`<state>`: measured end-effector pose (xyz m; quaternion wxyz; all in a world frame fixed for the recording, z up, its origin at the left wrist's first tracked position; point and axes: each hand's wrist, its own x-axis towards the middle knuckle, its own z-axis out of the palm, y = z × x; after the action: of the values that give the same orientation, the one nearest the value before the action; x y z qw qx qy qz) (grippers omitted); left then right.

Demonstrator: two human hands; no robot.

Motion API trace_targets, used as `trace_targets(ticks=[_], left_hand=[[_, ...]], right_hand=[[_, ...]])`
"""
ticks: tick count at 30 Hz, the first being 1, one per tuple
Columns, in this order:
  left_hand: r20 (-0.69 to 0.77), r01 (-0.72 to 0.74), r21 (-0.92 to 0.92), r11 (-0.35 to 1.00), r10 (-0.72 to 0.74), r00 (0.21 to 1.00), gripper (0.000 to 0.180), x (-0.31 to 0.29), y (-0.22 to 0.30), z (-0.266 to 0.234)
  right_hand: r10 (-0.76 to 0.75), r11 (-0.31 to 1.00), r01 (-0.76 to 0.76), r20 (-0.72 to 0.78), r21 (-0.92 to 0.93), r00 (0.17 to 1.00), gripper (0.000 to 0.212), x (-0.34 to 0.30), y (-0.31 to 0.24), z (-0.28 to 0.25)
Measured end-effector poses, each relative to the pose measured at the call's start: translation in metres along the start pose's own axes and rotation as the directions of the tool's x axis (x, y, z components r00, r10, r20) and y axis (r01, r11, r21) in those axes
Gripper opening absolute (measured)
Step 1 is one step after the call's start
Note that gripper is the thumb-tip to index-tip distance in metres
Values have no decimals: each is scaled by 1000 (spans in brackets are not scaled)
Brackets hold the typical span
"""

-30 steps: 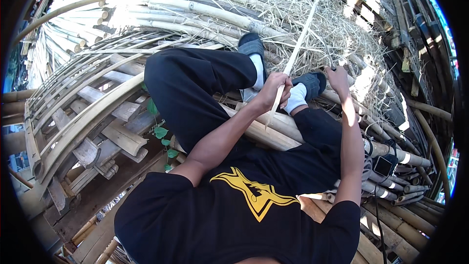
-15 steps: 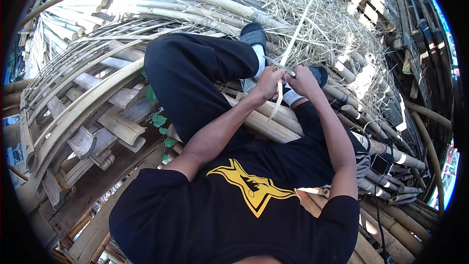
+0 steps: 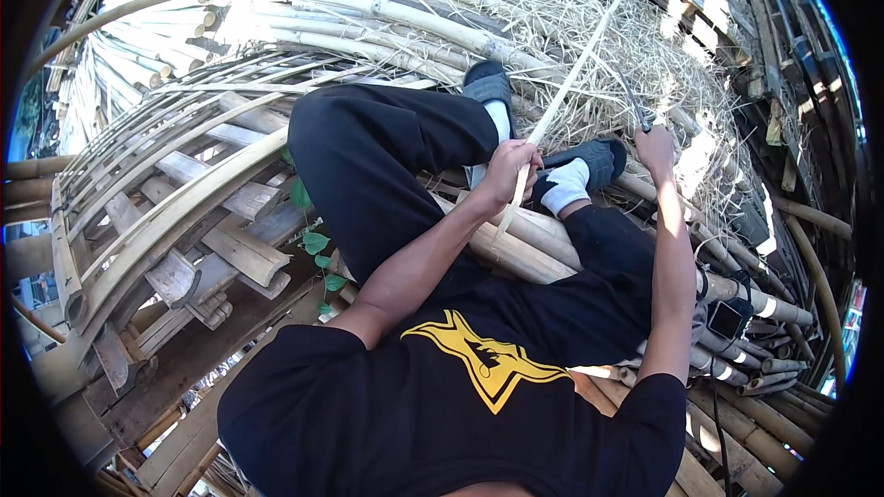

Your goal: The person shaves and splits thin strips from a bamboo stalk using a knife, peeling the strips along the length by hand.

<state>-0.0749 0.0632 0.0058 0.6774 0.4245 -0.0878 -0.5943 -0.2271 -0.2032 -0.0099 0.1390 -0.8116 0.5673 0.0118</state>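
A long, pale bamboo strip (image 3: pixel 573 75) slants from above my lap up toward the top right. My left hand (image 3: pixel 509 172) is closed around it near its lower end, just in front of my sandalled feet. Off to the right, over the straw, my right hand (image 3: pixel 655 149) grips a knife (image 3: pixel 630 95) by the handle. Its thin dark blade points up and to the left, apart from the strip. Most of the handle is hidden in my fingers.
Dry straw and shavings (image 3: pixel 589 37) cover the ground beyond my feet. Bamboo poles (image 3: pixel 396 11) lie stacked at the far left, and a split-bamboo frame (image 3: pixel 175 193) stands at my left. A small dark device (image 3: pixel 727 317) rests on poles at my right.
My right hand has moved away to the right with the knife, off the strip. The left hand still holds the strip, its grip now a little lower.
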Motion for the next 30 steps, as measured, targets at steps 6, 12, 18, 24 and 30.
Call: trace_targets(ticks=[6,12,18,24,30], left_hand=[[-19,-281,548,787,348,937,23,17,-16,-7],[-65,-248,713,655,415,908,26,10,-13,1],[-136,-199,682,704,389,911,29,8,-15,-3],[-257,-114,491,863,268,928,23,19,-6,-20],[-163,-94,260,961,139,977,26,-2,-6,-25]], right_hand=[[-399,912,355,235,207,887,37,-78,-59,-1],[-591,804,569,349,173,727,25,-100,-96,21],[-573,811,579,297,77,764,19,-86,-101,34],[-356,934,354,185,46,916,29,-47,-110,55],[76,995,-73,-42,68,996,43,-2,-6,18]])
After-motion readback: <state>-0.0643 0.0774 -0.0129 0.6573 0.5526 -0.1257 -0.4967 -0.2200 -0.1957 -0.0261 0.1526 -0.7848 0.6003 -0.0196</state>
